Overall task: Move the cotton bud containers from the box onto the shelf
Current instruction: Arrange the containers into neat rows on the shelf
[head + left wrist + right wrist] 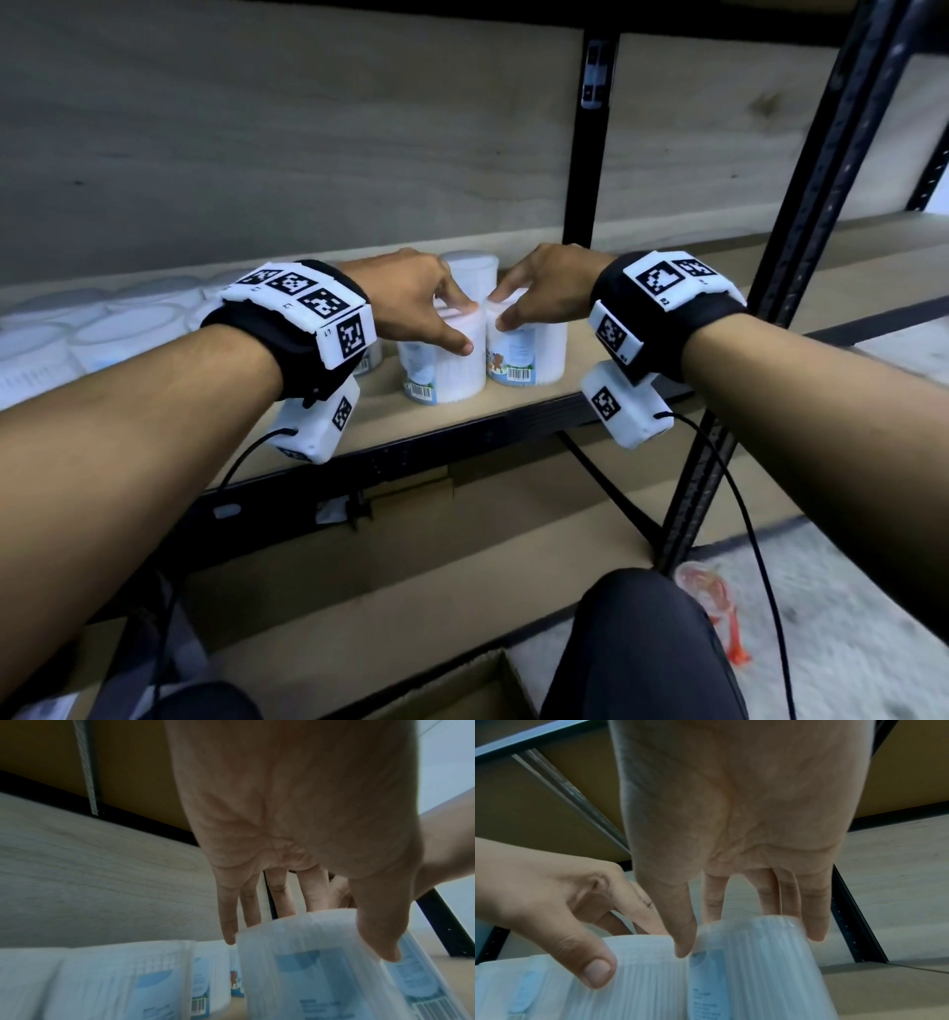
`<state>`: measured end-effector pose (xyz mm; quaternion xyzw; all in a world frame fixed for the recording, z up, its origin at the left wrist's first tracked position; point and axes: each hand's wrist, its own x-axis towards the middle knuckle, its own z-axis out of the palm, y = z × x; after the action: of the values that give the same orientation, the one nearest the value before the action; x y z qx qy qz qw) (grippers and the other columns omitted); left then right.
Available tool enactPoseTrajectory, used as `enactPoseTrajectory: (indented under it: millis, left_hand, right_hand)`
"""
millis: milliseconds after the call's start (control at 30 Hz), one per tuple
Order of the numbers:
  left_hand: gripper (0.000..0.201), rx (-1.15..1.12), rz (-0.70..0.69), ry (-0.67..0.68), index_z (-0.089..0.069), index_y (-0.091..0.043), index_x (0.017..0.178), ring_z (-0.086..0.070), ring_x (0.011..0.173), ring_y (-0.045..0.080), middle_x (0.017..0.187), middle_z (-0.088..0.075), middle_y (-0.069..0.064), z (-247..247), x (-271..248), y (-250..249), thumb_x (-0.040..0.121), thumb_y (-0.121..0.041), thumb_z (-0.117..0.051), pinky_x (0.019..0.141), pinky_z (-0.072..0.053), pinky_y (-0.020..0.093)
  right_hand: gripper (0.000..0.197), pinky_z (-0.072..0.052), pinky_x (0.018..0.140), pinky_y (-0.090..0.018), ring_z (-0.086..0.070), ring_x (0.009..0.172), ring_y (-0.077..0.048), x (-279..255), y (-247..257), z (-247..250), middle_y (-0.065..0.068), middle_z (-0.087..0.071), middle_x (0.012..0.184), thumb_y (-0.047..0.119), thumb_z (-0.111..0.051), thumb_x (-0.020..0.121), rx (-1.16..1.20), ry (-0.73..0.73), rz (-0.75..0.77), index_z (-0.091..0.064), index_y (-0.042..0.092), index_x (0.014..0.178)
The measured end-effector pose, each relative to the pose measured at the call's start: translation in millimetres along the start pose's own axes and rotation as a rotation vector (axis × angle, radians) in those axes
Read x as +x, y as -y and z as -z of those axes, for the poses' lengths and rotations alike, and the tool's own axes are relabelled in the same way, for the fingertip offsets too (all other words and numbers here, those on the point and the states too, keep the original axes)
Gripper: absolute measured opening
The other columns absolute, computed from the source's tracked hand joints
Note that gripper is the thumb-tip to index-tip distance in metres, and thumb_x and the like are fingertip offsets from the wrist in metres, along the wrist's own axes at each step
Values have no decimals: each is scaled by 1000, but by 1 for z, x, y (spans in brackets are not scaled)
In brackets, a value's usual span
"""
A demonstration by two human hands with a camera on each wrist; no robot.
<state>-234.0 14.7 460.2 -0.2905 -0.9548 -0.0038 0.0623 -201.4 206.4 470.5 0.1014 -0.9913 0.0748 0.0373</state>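
Two white cotton bud containers stand side by side near the front of the wooden shelf [662,354]. My left hand [454,321] grips the left container [447,375] from above, thumb on its front and fingers over the top. My right hand [513,308] grips the right container [529,354] the same way. In the left wrist view the thumb [380,941] and fingers straddle the container [308,979]. In the right wrist view the right hand [749,939] straddles its container [752,973]. Another container [470,267] stands just behind them. The cardboard box [462,688] is at the bottom edge.
A row of more white containers [102,329] fills the shelf's left side. A black upright post [780,288] rises at the right, another [585,154] at the back. Bare shelf board lies to the right of the hands. Cardboard [462,539] lies on the lower shelf.
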Motion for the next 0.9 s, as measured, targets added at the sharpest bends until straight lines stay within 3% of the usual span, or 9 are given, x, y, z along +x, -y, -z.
enactPoseTrajectory:
  millis: [133,400,500,600,700,800,900]
  left_hand:
    - [56,-3,-16,7,-64,-36,129,-46,96,10,100,-48,-14,3,-8,-8,79,-60,-68,93,-44,30]
    - [52,-2,-22,15,-64,-36,128,-49,98,12,107,-54,-12,6,-19,-18,80,-59,-68,92,-45,31]
    - [54,6,-18,19,-62,-40,128,-54,105,15,106,-52,-14,5,-21,-19,79,-63,-66,92,-46,34]
    - [58,-19,-10,41,-60,-42,130,-56,110,15,119,-57,-13,9,-22,-18,76,-63,-69,95,-47,33]
    - [65,-51,13,94,-55,-37,135,-55,117,13,133,-55,-14,18,-21,-19,76,-61,-71,96,-44,27]
    - [78,-41,49,167,-47,-36,141,-53,122,12,140,-50,-15,25,-17,-17,73,-67,-68,104,-43,32]
    - [80,-4,88,254,-44,-40,143,-50,126,12,145,-44,-14,29,-14,-16,72,-71,-66,109,-39,34]
  right_hand:
    - [43,-37,93,-22,-51,126,-14,-10,-1,2,9,-56,138,42,-66,88,14,11,7,-63,34,130]
    - [44,-36,97,-24,-47,129,-15,-22,0,9,6,-53,141,43,-63,91,-32,60,32,-60,32,134]
    - [44,-35,93,-24,-47,128,-15,-22,2,10,5,-53,140,44,-64,90,-33,79,19,-61,31,133]
    - [45,-35,97,-25,-48,126,-15,-15,4,18,7,-54,137,50,-67,86,-30,153,-16,-63,34,128]
    - [51,-42,103,-34,-52,123,-18,-3,4,29,8,-56,135,59,-70,79,7,210,-90,-66,34,123]
    - [65,-53,95,-39,-62,112,-26,10,4,34,-1,-57,135,60,-74,74,-15,241,-163,-62,25,128]
    - [75,-58,79,-33,-70,93,-26,18,6,35,-7,-65,126,66,-76,67,-73,281,-219,-65,18,123]
